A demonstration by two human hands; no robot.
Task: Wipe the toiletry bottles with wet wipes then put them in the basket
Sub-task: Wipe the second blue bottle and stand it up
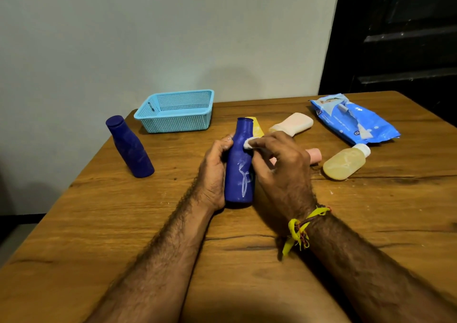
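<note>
A dark blue bottle (239, 171) stands upright at the table's middle, gripped from the left by my left hand (214, 171). My right hand (279, 167) presses a small white wet wipe (248, 143) against the bottle's neck. A second dark blue bottle (129, 147) stands to the left. The light blue basket (175, 111) sits at the back with nothing visible inside. Lying to the right are a pale cream bottle (293, 124), a yellowish translucent bottle (345, 162) and a pink bottle (314, 154), partly hidden by my right hand. A yellow item (257, 128) shows behind the held bottle.
A blue wet wipes pack (353, 118) lies torn at the back right. The wooden table (123, 223) meets a pale wall at the back; its left edge runs diagonally near the standing bottle. A dark door fills the upper right.
</note>
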